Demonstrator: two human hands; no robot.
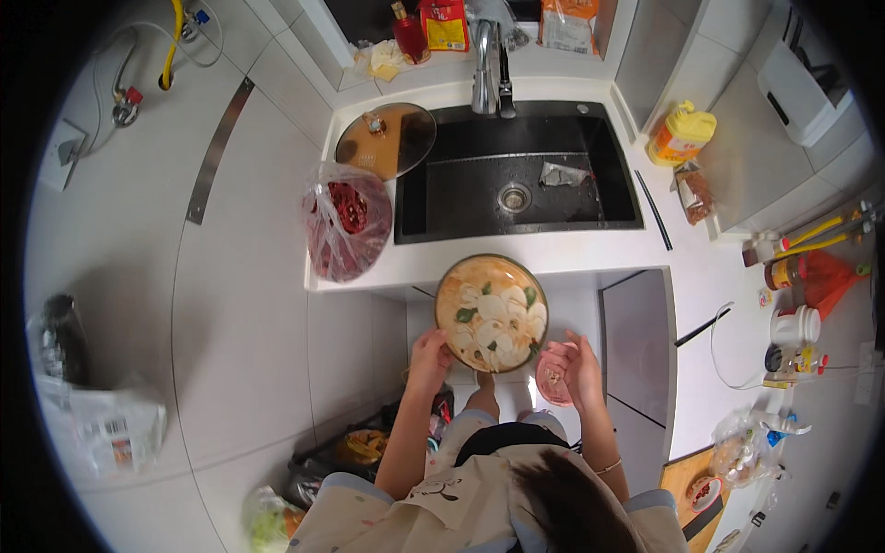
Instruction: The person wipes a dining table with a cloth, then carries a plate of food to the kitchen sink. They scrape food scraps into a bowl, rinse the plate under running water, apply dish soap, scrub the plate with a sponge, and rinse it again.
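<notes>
A round ceramic plate (492, 314) painted with white flowers and green leaves is held out past the counter's front edge. My left hand (431, 356) grips its lower left rim. Lower and to the right, my right hand (579, 370) has its fingers over the upper rim of a small pink dish (553, 379). Pale bits show on the dish's surface, too small to name. Beyond the plate is a black sink (449, 200), with a crumpled wrapper (563, 175) near its drain.
A clear plastic bag of dried red chillies (346, 221) and a glass pot lid (386, 142) sit left of the sink. The faucet (486, 69) overhangs its back. Chopsticks (653, 211), a yellow detergent jug (683, 135) and a cutting board (684, 473) line the right side.
</notes>
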